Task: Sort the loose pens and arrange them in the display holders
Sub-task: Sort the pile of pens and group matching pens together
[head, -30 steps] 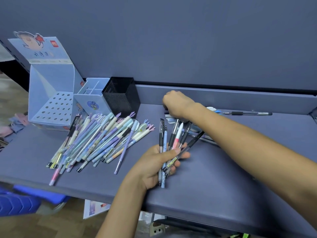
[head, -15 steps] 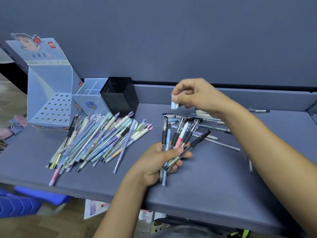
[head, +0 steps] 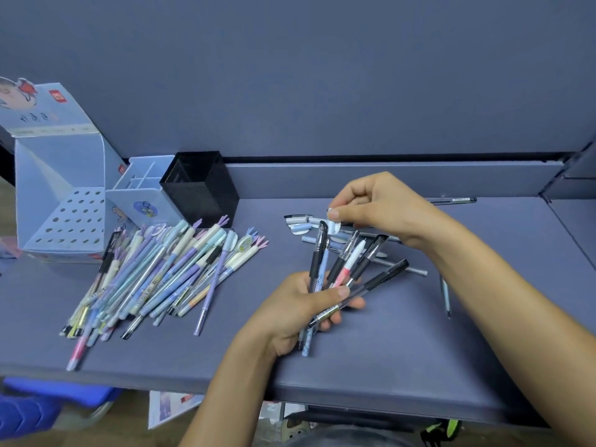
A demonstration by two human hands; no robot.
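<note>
Nearest the front edge of the tabletop (head: 419,366), the left hand (head: 300,311) was closed around a fan of pens (head: 348,272), thumb pressed across the barrels, their capped ends spreading up and away toward the back; most had black grips, one was white with a pink band, and one clear pen with a black cap leaned furthest right. Just beyond that fan the right hand (head: 383,208) hung over the middle of the tabletop, thumb and forefinger pinched on a small white cap (head: 333,225), the other fingers curled in; the cap sat just above the top of the leftmost black pen in the bunch, and I could not tell whether they touched. Under and behind that hand lay a scatter of loose pens and caps (head: 300,222), with one thin pen (head: 445,295) lying apart toward the right edge and another pen (head: 454,200) along the back edge. Over on the left half lay a pile of pastel pens (head: 161,275), fanned out from the front edge toward the back left corner. Behind the pile stood the holders: a black mesh cup (head: 201,188), a pale blue divided box (head: 145,195) touching its left side, and at the left edge a cardboard display stand (head: 58,188) with rows of holes.
</note>
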